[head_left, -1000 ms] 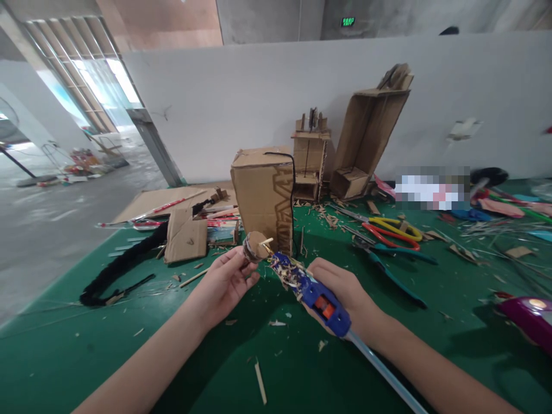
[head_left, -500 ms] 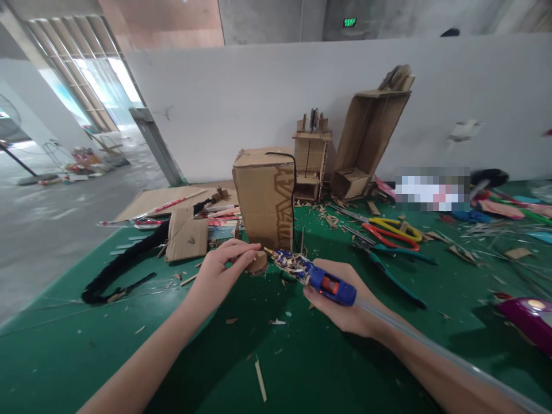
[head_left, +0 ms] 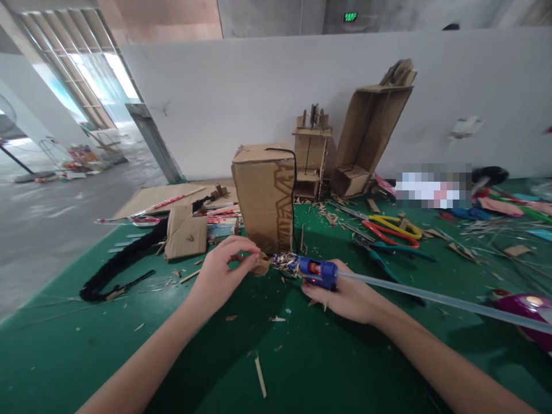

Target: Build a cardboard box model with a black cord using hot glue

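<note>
My left hand pinches a small round cardboard piece low over the green table, just in front of an upright cardboard box. My right hand grips a blue glue gun, its scrap-covered nozzle touching the cardboard piece from the right. A long clear glue stick sticks out of the back of the gun toward the right.
Yellow and red-handled pliers and teal-handled cutters lie right of the box. Cardboard models lean on the white wall. A black braided cord, cardboard sheets, a purple tool and wood scraps litter the table.
Both hands have lowered toward the table. The glue gun has swung from steeply tilted to nearly level, and the cardboard piece now sits lower, by the box's base.
</note>
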`<state>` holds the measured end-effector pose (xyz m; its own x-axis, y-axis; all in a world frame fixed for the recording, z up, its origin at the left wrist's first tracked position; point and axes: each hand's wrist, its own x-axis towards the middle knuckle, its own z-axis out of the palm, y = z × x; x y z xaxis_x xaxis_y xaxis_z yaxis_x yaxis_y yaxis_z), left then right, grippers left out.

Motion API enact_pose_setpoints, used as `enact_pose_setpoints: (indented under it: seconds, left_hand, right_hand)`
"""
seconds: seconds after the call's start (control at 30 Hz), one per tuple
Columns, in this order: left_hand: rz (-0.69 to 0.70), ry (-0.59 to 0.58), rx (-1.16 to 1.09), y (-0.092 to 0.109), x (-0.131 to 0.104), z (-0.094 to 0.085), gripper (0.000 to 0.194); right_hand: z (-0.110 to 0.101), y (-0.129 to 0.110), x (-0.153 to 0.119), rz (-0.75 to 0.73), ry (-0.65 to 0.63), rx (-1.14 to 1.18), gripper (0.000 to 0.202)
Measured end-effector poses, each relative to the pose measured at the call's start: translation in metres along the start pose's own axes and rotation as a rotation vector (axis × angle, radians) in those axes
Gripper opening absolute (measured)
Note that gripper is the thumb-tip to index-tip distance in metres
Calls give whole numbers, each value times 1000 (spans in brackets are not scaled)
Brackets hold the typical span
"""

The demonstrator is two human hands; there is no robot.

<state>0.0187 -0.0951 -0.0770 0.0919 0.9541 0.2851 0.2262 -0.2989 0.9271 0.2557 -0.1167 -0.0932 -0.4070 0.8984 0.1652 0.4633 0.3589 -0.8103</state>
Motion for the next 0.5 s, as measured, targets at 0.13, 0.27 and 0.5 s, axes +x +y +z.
enact_pose_setpoints:
  seconds: [0.13, 0.27, 0.5]
  left_hand:
    - [23, 11, 28, 1, 0, 0, 11]
    - [58, -16, 127, 0, -1, 0, 8]
    - [24, -11, 78, -1, -1, 2, 7]
  right_hand:
    - [0, -1, 2, 57, -58, -5, 16]
    - [-2, -5, 4, 29, -112, -24, 15]
    - [-2, -6, 6, -6, -131, -60, 17]
